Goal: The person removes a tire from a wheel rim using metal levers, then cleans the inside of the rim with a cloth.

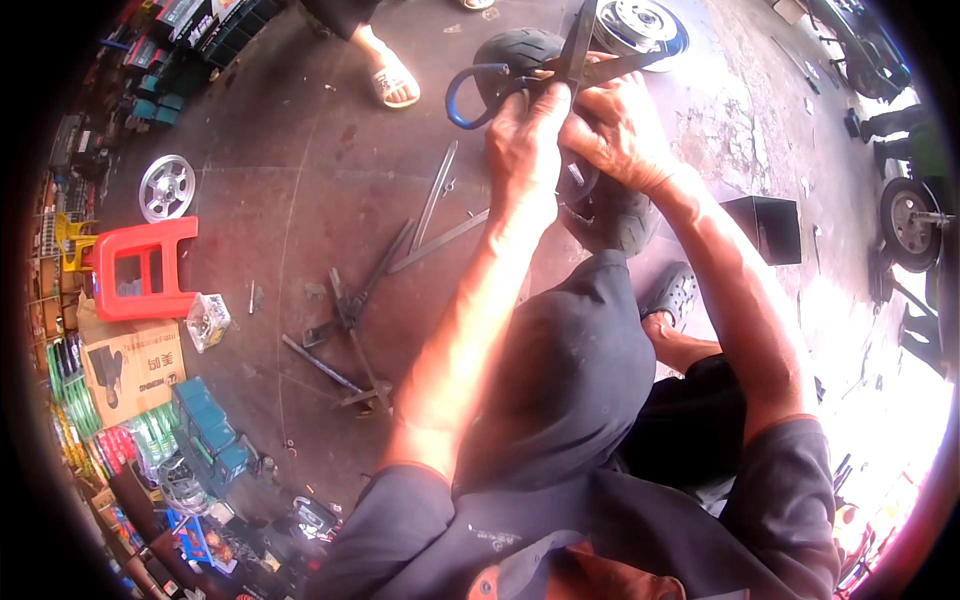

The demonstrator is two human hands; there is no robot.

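Observation:
A large pair of scissors [577, 48] with a blue loop handle is spread open at the top centre. My left hand [523, 145] is closed around it just below the pivot, thumb pointing up along the metal. Beside it my right hand [622, 128] is closed with fingers bent against the scissors, touching the left. What lies between the right fingers is partly hidden. Behind and beneath both hands is a black tyre [625, 222], its middle covered by my hands. Farther off, a silver wheel rim [638, 22] lies on the floor.
Metal tyre levers and bars [345, 310] lie left of my knee. A red stool [145, 268], a cardboard box [132, 370] and a loose rim [167, 188] stand at left. A black open box [765, 230] is at right. Another person's sandalled foot [395, 82] is beyond.

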